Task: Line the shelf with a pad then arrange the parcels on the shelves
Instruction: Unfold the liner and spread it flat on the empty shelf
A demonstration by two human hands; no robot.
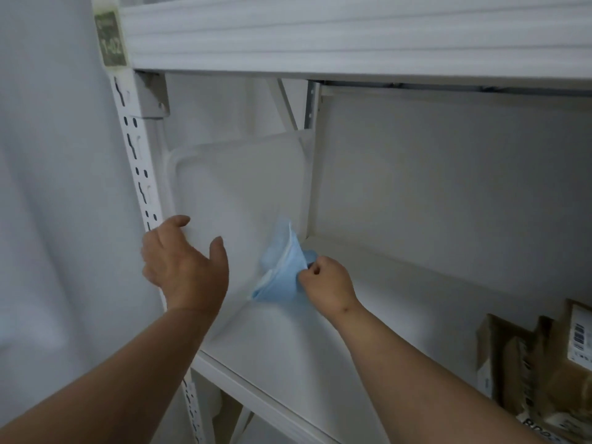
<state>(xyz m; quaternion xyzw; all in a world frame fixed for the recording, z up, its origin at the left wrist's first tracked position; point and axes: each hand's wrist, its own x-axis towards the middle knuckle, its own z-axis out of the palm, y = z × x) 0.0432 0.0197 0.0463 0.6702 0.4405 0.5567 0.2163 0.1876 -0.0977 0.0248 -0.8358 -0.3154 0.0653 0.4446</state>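
A white translucent pad is bent on the shelf, its left part standing up against the shelf's left end and the rest lying flat. My left hand grips the pad's near upright edge, thumb in front. My right hand pinches a crumpled blue cloth where the pad folds. Brown cardboard parcels with barcode labels stand at the shelf's right end.
The white slotted upright post of the rack stands just left of my left hand, with a green label near its top. An upper shelf beam hangs overhead. A white wall fills the left.
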